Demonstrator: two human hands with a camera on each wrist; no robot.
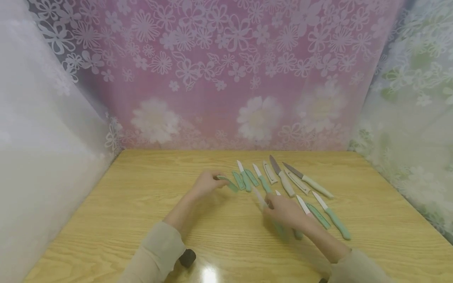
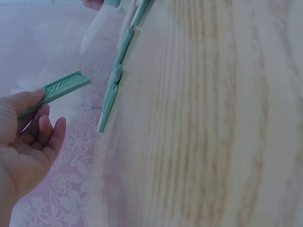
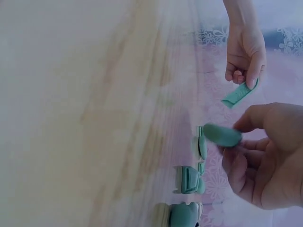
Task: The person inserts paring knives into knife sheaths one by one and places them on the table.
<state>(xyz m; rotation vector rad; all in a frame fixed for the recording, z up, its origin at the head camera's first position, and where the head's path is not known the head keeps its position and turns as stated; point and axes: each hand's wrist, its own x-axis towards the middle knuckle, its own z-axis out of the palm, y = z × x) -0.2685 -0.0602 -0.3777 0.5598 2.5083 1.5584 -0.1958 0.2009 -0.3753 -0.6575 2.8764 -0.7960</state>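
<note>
My left hand (image 1: 209,184) pinches a green knife sheath (image 2: 66,87) between thumb and fingers, held above the table with its open end toward the right. My right hand (image 1: 284,210) grips the green handle (image 3: 222,135) of a paring knife, its pale blade (image 1: 259,197) pointing forward and left toward the sheath. Blade and sheath are apart. Just beyond the hands lie two green-handled knives (image 1: 245,182) (image 1: 262,180) with white blades, and two green sheaths (image 1: 238,181) (image 1: 251,177). My right hand partly hides another green-handled knife beneath it.
Two cream-handled knives (image 1: 287,186) (image 1: 318,188) with dark blades lie at the back right, beside two cream sheaths (image 1: 270,173) (image 1: 296,181). Nearer on the right are a green sheath (image 1: 318,215) and a green-handled knife (image 1: 337,223). Floral curtains (image 1: 212,98) surround the wooden table (image 1: 116,220).
</note>
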